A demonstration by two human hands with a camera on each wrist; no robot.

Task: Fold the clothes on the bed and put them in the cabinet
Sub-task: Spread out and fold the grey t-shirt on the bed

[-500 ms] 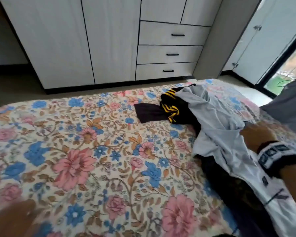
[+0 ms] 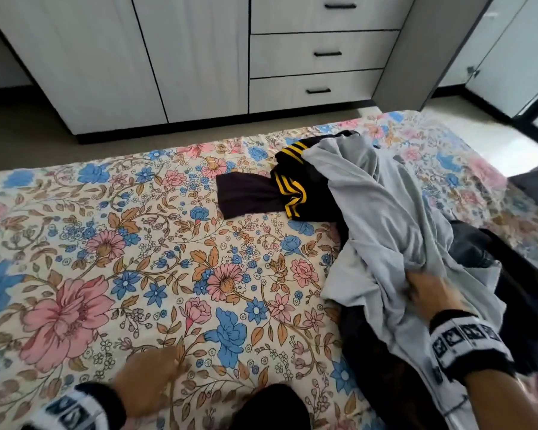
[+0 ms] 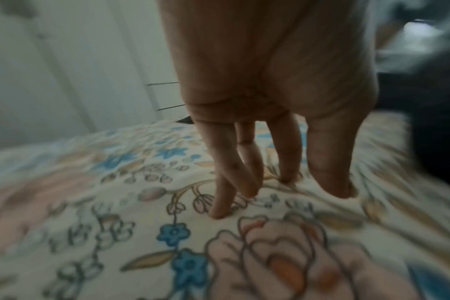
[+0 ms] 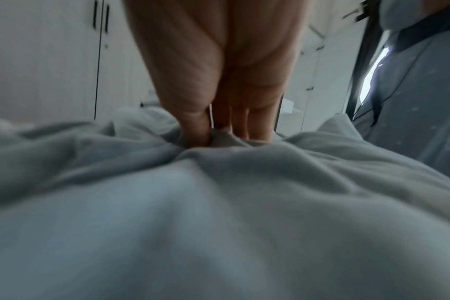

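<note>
A heap of clothes lies on the right of the floral bed. On top is a light grey garment, over a black garment with yellow stripes and other dark clothes. My right hand grips a bunch of the grey garment; its thumb and fingers pinch a fold of it. My left hand hovers low over the bedspread near the front edge, fingers hanging straight and loose, holding nothing. The white cabinet stands beyond the bed.
A stack of drawers with black handles sits right of the cabinet doors. A strip of floor separates bed and cabinet. A glass door is at far right. Something dark shows at the bottom edge.
My left hand has come forward over the bedspread. My right hand has bunched the grey garment in its grip. The view has tilted down.
</note>
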